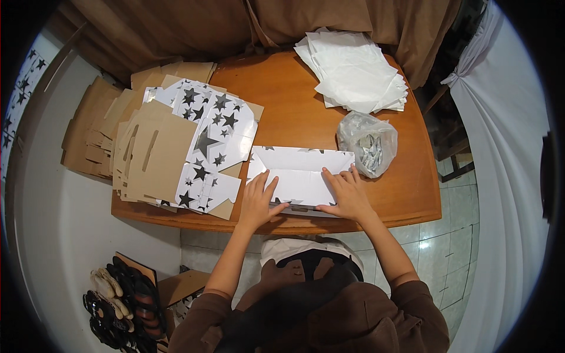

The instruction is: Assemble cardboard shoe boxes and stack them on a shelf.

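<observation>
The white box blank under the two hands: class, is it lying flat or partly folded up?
Partly folded: the box blank has its far edge flap raised, while the left hand and right hand press its panel flat on the wooden table.

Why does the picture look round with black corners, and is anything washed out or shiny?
Head view: a fisheye lens bends the wooden table's edge and leaves black corners. The stack of white paper sheets looks washed out, the glossy star-printed cardboard sheets catch glare, and the floor tiles reflect a bright spot. Both hands, left and right, look sharp.
</observation>
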`<state>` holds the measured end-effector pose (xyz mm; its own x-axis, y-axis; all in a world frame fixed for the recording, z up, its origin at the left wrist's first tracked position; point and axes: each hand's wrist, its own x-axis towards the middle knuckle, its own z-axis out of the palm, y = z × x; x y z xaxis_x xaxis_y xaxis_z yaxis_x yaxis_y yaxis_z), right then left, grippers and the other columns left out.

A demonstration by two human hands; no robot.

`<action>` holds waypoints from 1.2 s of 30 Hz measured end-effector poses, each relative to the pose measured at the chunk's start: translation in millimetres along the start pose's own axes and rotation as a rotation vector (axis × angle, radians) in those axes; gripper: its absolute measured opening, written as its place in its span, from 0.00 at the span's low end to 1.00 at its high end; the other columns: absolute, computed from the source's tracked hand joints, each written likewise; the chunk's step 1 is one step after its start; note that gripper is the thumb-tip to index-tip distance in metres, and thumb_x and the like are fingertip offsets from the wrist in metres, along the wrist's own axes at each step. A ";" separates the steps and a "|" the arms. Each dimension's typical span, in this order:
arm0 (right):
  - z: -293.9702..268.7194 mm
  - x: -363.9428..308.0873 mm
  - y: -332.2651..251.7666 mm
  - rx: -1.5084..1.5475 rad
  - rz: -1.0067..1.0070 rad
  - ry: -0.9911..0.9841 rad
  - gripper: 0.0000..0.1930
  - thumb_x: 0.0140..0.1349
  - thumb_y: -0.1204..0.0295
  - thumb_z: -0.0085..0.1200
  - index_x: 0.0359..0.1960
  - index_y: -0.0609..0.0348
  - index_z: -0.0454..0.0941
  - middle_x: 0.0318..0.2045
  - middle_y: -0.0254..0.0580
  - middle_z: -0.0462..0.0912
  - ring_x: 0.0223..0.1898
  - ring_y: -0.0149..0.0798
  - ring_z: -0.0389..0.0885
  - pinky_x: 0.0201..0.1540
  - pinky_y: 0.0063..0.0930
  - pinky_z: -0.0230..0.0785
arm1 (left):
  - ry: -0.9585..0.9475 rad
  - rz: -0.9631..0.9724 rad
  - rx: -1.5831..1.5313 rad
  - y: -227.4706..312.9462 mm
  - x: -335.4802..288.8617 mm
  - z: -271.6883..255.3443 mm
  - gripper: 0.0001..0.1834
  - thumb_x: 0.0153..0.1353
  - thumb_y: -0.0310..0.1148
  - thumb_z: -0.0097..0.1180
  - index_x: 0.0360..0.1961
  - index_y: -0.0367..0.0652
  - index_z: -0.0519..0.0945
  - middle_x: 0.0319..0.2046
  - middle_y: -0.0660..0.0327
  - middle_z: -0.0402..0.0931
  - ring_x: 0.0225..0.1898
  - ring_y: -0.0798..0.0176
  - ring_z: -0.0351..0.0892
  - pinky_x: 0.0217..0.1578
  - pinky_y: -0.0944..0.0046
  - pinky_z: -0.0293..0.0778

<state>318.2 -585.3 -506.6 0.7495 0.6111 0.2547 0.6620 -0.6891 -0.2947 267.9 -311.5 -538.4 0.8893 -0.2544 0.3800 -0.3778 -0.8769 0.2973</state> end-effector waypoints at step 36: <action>71.0 12.6 44.0 1.375 0.733 0.242 0.32 0.67 0.69 0.42 0.68 0.65 0.43 0.65 0.47 0.55 0.65 0.38 0.55 0.65 0.26 0.46 | -0.079 -0.814 -0.495 -65.6 32.2 7.3 0.36 0.62 0.50 0.48 0.62 0.32 0.60 0.54 0.34 0.67 0.54 0.37 0.69 0.52 0.54 0.67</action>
<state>356.4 -580.3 -581.7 0.9644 0.1501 -0.2178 -0.2404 0.1539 -0.9584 323.3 -265.1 -552.1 0.9353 0.3147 -0.1617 0.3144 -0.5297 0.7878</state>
